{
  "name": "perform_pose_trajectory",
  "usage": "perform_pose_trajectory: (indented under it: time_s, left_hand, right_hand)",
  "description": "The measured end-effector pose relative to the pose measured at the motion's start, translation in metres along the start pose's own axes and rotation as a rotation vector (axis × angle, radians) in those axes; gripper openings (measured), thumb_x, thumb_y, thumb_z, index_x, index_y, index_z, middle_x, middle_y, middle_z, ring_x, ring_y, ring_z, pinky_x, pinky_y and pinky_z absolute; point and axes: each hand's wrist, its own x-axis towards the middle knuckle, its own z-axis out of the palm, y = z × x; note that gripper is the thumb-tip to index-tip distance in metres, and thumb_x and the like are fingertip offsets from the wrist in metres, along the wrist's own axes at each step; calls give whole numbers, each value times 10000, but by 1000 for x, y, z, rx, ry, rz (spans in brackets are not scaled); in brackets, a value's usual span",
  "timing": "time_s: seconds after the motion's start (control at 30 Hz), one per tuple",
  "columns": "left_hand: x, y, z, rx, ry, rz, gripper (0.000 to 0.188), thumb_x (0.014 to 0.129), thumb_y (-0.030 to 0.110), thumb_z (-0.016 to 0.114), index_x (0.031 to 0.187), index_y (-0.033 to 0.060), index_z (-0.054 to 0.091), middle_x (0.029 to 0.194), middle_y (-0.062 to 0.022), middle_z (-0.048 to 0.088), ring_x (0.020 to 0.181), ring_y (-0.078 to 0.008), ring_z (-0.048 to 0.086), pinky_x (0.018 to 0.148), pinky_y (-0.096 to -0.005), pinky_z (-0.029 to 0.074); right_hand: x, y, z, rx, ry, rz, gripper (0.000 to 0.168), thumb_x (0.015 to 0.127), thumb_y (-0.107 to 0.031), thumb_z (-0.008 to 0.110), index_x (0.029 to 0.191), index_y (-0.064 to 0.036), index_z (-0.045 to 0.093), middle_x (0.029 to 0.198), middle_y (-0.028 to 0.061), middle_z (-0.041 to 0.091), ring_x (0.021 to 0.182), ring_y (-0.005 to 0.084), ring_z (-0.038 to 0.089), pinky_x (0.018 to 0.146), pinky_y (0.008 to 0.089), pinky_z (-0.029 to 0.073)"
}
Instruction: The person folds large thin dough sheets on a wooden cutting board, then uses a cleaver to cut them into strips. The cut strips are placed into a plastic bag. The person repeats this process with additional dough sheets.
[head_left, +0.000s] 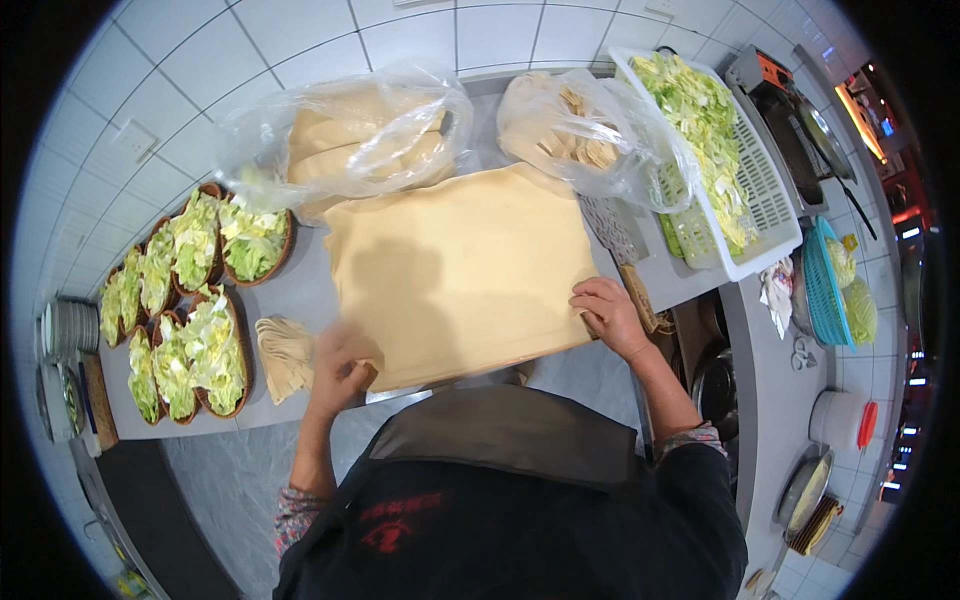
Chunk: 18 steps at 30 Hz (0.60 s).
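A large pale yellow sheet (480, 262), which looks like tofu skin, lies spread in front of me, on a board that mostly hides beneath it. My left hand (346, 364), partly blurred, pinches its near left corner. On the right, my right hand (609, 315) grips the sheet's near right edge between thumb and fingers. Just beyond that hand lies a cleaver with a patterned blade (611, 225) and a wooden handle (636, 292). Beside my left hand rests a folded bundle of cut strips (283, 356).
Clear plastic bags hold more folded sheets (360, 142) and cut strips (592, 146) at the back. Several wicker baskets of lettuce (217, 360) stand left. A white plastic crate (772, 217) of shredded lettuce sits right, near a blue basket (825, 285) and scissors (802, 354).
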Motion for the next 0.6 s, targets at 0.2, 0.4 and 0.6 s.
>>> perform_pose_trajectory:
  time_s: [0.2,0.4,0.6]
  left_hand:
    - [-28,-17,6,-370,-73,-619,131,804,93,654,924,47,680,1068,-57,584,943,-136,542,724,-238,436]
    - [-33,-14,0,-835,17,-804,219,849,112,613,1034,-3,643,960,-48,637,841,-120,580,719,-246,464]
    - [-23,2,5,-781,122,-918,106,843,107,626,901,20,645,788,-9,624,677,-82,550,618,-212,426]
  right_hand:
    - [-17,5,8,-72,66,93,211,692,-22,647,889,-97,652,991,59,604,956,288,549,818,387,443]
    - [-13,13,-2,-17,17,93,167,708,-44,654,868,-94,642,942,61,601,905,277,552,792,372,448]
    - [-18,8,-9,-9,-57,101,139,725,-53,653,858,-93,648,878,44,598,873,255,551,776,355,454]
